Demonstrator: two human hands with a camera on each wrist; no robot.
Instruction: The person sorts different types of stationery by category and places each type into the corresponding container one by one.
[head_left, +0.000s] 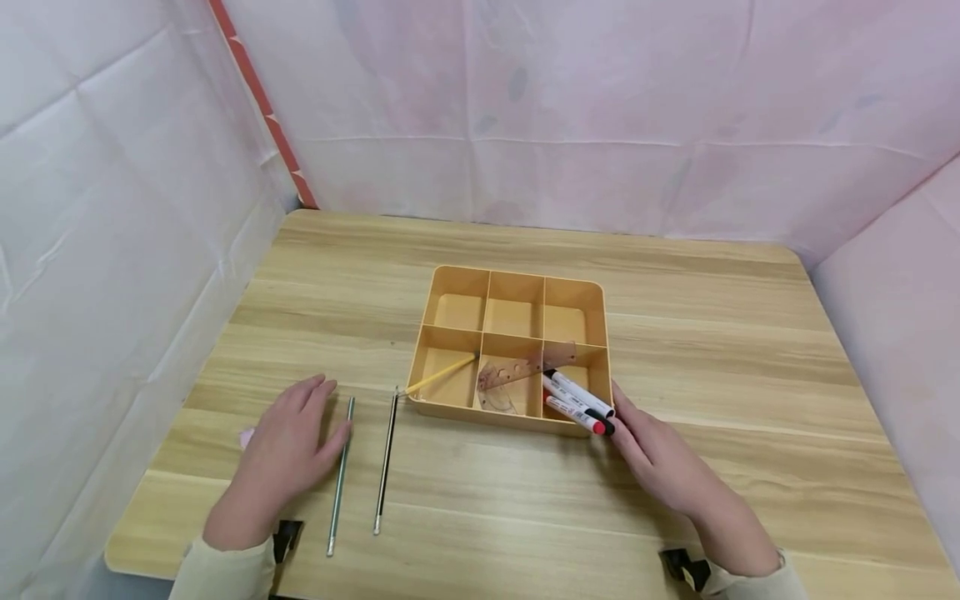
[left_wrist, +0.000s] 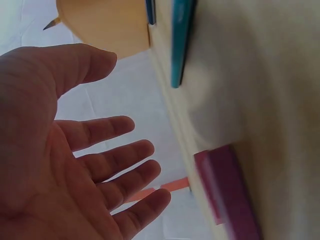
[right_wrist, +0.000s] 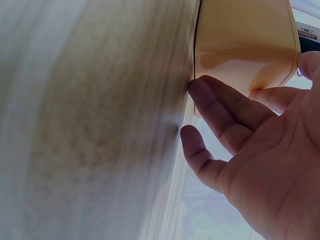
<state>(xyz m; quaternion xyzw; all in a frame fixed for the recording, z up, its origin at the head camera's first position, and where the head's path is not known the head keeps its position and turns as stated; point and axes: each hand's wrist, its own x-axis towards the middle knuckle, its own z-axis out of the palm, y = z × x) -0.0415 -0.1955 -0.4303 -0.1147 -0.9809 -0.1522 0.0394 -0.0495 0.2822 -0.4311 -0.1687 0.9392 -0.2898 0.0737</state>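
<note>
My left hand point(head_left: 288, 442) hovers palm-down above the table's left side, fingers spread and holding nothing. Beside its thumb lies a green pencil point(head_left: 341, 475), and a black striped pencil point(head_left: 386, 462) is a little farther right. Dark red blocks point(left_wrist: 232, 192) show near the fingers in the left wrist view. My right hand point(head_left: 663, 458) touches the front right corner of a yellow compartment box point(head_left: 487, 412), its fingers fairly straight along the box wall. Several white markers point(head_left: 573, 400) with red and dark caps lean out of that corner compartment, close to the right thumb.
A yellow pencil point(head_left: 442, 375) lies across the front left compartment. Clear brownish rulers point(head_left: 517, 371) stick up from the front middle one. The three rear compartments show bare floors. Cloth walls point(head_left: 562, 108) enclose the wooden table point(head_left: 712, 333) at the back and sides.
</note>
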